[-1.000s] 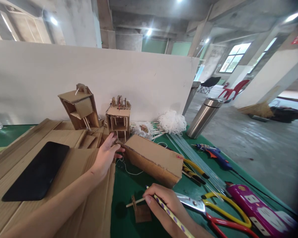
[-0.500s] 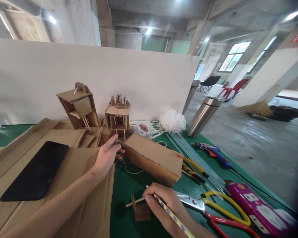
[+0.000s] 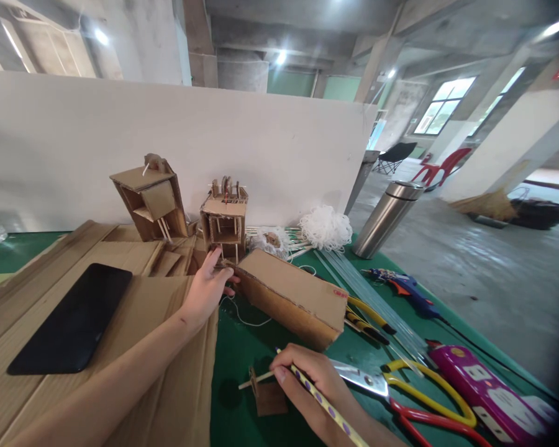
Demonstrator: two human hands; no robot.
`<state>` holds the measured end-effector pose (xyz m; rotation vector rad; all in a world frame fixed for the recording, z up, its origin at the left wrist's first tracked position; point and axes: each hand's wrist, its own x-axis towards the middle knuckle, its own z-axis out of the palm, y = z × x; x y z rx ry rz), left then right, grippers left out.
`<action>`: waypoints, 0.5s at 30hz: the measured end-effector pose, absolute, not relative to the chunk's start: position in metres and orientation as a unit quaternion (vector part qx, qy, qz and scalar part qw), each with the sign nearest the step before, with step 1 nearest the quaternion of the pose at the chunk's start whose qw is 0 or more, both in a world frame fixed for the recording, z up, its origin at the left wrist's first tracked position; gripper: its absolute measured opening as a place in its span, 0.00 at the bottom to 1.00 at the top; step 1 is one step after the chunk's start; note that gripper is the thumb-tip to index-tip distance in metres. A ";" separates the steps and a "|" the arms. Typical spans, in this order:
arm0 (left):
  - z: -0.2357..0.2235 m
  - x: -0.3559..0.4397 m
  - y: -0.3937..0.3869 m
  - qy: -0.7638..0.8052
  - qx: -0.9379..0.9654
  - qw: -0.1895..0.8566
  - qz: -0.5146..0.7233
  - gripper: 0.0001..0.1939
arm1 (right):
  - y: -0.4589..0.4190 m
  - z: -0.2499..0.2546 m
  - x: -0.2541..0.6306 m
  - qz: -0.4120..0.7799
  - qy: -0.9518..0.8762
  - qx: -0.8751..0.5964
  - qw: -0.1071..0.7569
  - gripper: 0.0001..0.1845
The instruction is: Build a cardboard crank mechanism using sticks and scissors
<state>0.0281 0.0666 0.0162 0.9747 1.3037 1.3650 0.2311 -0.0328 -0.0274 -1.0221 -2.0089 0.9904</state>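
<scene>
My left hand (image 3: 207, 288) reaches forward over the flat cardboard sheet (image 3: 135, 323), its fingers closed on the near left corner of a long cardboard box (image 3: 291, 295) at the foot of a small cardboard model (image 3: 224, 220). My right hand (image 3: 314, 385) rests near the front edge, closed round a yellow pencil with purple dots (image 3: 326, 406). Its fingertips lie by a small cardboard piece with a wooden stick (image 3: 263, 391) on the green table top (image 3: 240, 351).
A black phone (image 3: 69, 316) lies on the cardboard at left. A second cardboard model (image 3: 149, 198) stands before the white board (image 3: 168, 143). To the right are a steel flask (image 3: 386, 217), white string (image 3: 325, 226), glue sticks, a blue glue gun (image 3: 400, 287), yellow-handled scissors (image 3: 400, 397) and a purple power strip (image 3: 489, 397).
The view shifted slightly. My left hand edged a little forward against the box corner; my right hand with the pencil stayed in place.
</scene>
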 end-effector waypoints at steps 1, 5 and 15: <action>0.016 0.028 0.066 0.535 0.401 0.489 0.560 0.34 | -0.033 -0.027 0.231 0.379 -0.770 -0.391 0.332 0.15; 0.016 0.027 0.065 0.533 0.402 0.491 0.560 0.34 | -0.033 -0.028 0.232 0.374 -0.773 -0.389 0.333 0.15; 0.015 0.025 0.060 0.523 0.419 0.489 0.558 0.34 | -0.032 -0.028 0.232 0.372 -0.770 -0.384 0.349 0.13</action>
